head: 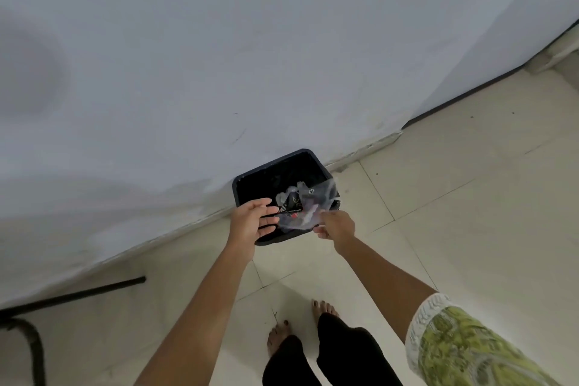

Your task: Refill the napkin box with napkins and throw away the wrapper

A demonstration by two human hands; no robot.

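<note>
Black bin [250, 180], green-patterned sleeve [463, 345]

— What is the person wearing, seen from the head camera?

— The right arm has a short sleeve [463, 351] in a yellow-green printed pattern on a pale ground, edged with a white band of raised, rope-like stitching. It ends above the elbow, so the forearm is bare.

— And the left arm?

— Bare along all that shows; no sleeve, watch or bracelet on it.

— The hands?

— The left hand [252, 222] and right hand [336, 226] are both bare, no gloves. Rings are too small to tell.

— Lower down?

— Black trousers [341, 354], loose at the hem, and bare feet [324, 309] with dark-painted toenails.
</note>
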